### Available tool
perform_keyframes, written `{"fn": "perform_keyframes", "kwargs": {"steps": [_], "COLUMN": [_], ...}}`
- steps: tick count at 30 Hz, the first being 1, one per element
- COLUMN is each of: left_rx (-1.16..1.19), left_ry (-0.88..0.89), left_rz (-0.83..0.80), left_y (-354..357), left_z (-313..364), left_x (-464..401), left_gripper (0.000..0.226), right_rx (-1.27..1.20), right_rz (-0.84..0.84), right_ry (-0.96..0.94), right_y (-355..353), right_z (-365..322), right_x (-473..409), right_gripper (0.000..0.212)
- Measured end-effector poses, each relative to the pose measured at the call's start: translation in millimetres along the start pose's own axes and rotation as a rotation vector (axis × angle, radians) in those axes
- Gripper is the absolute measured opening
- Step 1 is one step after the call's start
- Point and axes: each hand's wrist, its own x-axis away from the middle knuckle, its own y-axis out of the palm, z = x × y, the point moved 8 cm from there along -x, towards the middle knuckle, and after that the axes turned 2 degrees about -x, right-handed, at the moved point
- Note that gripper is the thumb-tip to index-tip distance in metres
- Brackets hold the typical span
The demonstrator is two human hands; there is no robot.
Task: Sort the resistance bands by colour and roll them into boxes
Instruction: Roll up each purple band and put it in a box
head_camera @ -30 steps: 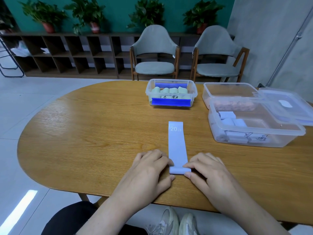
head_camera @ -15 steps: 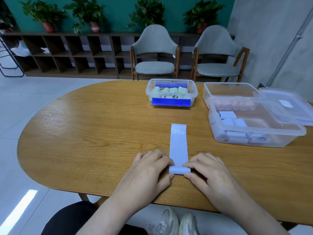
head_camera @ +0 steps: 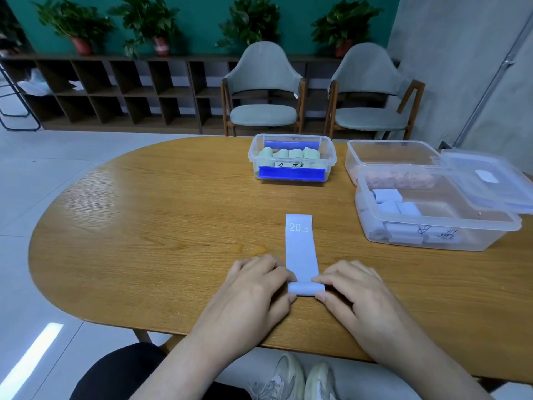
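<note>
A rounded wooden bench (head_camera: 144,226) fills the foreground. Behind it stand two grey chairs (head_camera: 264,90) side by side, with a low dark shelf (head_camera: 115,90) along the green wall and potted plants (head_camera: 150,21) on top of it.

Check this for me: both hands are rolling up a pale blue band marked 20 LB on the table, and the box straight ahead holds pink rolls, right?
One thing is off. In the head view the box straight ahead holds pale green rolls, not pink. The rest stands: the left hand and right hand are rolling the pale blue band marked 20 LB on the table.
</note>
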Motion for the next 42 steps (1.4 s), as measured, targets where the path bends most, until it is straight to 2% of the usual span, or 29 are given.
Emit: {"fn": "perform_keyframes", "kwargs": {"steps": [9, 14, 20, 28, 34, 42], "left_rx": [0.009, -0.004, -0.010, -0.010, 0.002, -0.005], "left_ry": [-0.008, -0.003, -0.009, -0.012, -0.018, -0.020], "left_rz": [0.013, 0.000, 0.003, 0.006, 0.012, -0.002], "left_y": [-0.1, -0.3, 0.3, -0.5, -0.8, -1.4], "left_z": [-0.9, -0.3, -0.6, -1.3, -1.8, -0.7], "left_x": [0.2, -0.1, 0.4, 0.4, -0.4, -1.1], "left_gripper": [0.027, 0.019, 0.029, 0.024, 0.027, 0.029], "right_rx": [0.001, 0.003, 0.002, -0.003, -0.004, -0.012], "right_rz": [-0.009, -0.022, -0.018, -0.030, -0.014, -0.028], "right_ry": [-0.005, 0.000, 0.000, 0.006, -0.005, 0.019], "right_y": [0.1, 1.3, 0.4, 2.2, 0.7, 0.8], "right_z": [0.2, 0.5, 1.1, 2.8, 1.2, 2.5], "right_x": [0.6, 0.3, 0.3, 0.5, 0.6, 0.2], "right_gripper": [0.018, 0.024, 0.018, 0.030, 0.017, 0.025]}}
